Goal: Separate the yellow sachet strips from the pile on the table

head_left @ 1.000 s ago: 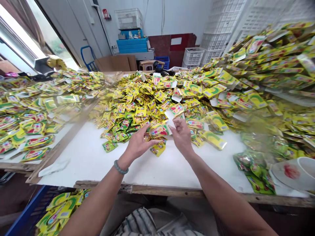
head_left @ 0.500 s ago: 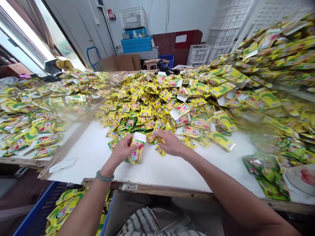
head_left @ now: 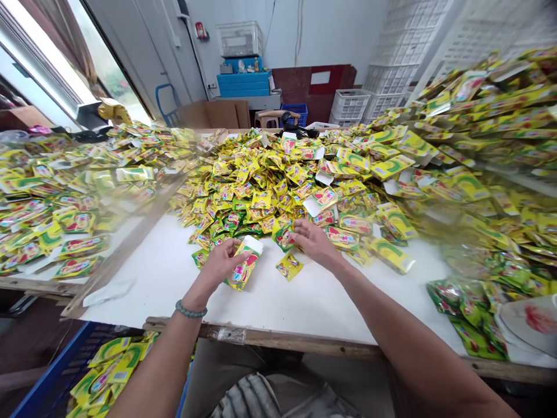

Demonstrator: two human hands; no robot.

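My left hand [head_left: 217,270] is closed around a small yellow and green carton [head_left: 244,268], tilted, with its white end flap raised at the top. Beside it, my right hand [head_left: 315,247] pinches a green and yellow sachet [head_left: 282,234] at the front edge of the heap. A single yellow sachet [head_left: 289,267] lies on the white tabletop [head_left: 261,307] just below that hand. Beyond both hands spreads a large heap of sachets [head_left: 261,200], mostly yellow with some green. Cartons with white flaps [head_left: 321,201] lie along its right side.
More cartons [head_left: 78,220] cover the table left of a wooden strip [head_left: 130,247]. At right are piled cartons [head_left: 500,110], green sachets [head_left: 476,334] and a pale bowl-like container [head_left: 528,325]. A blue crate [head_left: 52,377] of cartons stands below the table's wooden edge [head_left: 304,341].
My right hand has drawn a green and yellow sachet from the heap's front edge and shifted slightly right. The carton in my left hand has tipped a little to the right.
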